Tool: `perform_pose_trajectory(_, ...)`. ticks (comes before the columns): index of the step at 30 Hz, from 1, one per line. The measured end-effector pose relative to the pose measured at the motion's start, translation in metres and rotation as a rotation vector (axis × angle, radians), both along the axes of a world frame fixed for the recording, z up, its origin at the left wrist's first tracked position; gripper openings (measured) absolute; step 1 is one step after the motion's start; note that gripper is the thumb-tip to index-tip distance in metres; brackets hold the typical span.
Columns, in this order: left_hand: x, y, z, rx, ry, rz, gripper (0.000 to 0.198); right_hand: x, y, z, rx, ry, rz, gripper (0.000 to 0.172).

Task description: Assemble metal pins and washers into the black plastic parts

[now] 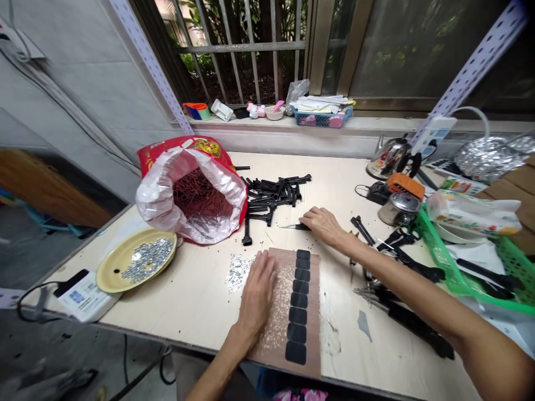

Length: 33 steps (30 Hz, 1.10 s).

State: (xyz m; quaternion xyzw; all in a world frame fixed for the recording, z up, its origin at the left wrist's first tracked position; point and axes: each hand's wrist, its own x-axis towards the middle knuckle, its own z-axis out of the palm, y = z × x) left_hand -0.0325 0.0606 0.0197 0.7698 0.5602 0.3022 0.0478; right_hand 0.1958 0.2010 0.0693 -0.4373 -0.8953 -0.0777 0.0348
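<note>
My left hand [259,289] lies with its fingers stretched out over the left edge of a brown board [313,356]. A column of black rounded squares [297,316] runs down this board, with pale specks beside it. Just left of my fingertips is a scatter of small silver metal pieces [238,272]. Beyond the board's far end, my right hand [324,224] has its fingers closed on thin pointed tweezers [298,226], whose tip points left, low over the table. Behind them lies a heap of black plastic parts [271,195].
A red-and-white sack [154,195] of thin reddish sticks stands at the left, behind a yellow plate [108,273] of silver pieces. Black-handled tools [418,326] lie under my right forearm. A green basket [434,250], metal cup [399,209] and kettle [388,159] stand at right.
</note>
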Motion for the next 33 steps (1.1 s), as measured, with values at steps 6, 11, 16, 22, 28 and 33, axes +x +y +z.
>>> perform_pose_trajectory(6, -0.072, 0.008, 0.025, 0.061, 0.079, 0.353, 0.026, -0.001, 0.051, -0.038, -0.093, -0.04, 0.151, 0.023)
perform_pose_trajectory(11, -0.081, 0.019, 0.019, -0.028, 0.151, 0.253, 0.023, 0.007, 0.051, -0.047, -0.068, 0.024, 0.05, 0.026)
perform_pose_trajectory(16, -0.055, 0.04, 0.011, -0.066, 0.246, 0.134, 0.024, 0.011, 0.032, -0.028, 0.081, 0.233, -0.057, 0.026)
perform_pose_trajectory(22, -0.044, 0.056, 0.007, -0.141, 0.341, 0.06, 0.023, 0.002, -0.012, 0.002, 0.026, 0.504, -0.071, 0.028)
perform_pose_trajectory(28, -0.037, 0.053, 0.021, -0.278, -0.346, 0.132, 0.015, -0.029, -0.065, 0.004, -0.115, 0.716, 0.01, 0.025)
perform_pose_trajectory(33, -0.019, 0.037, 0.045, -0.754, -1.33, 0.07, 0.028, -0.051, -0.095, 0.012, -0.166, 0.766, 0.066, 0.025)
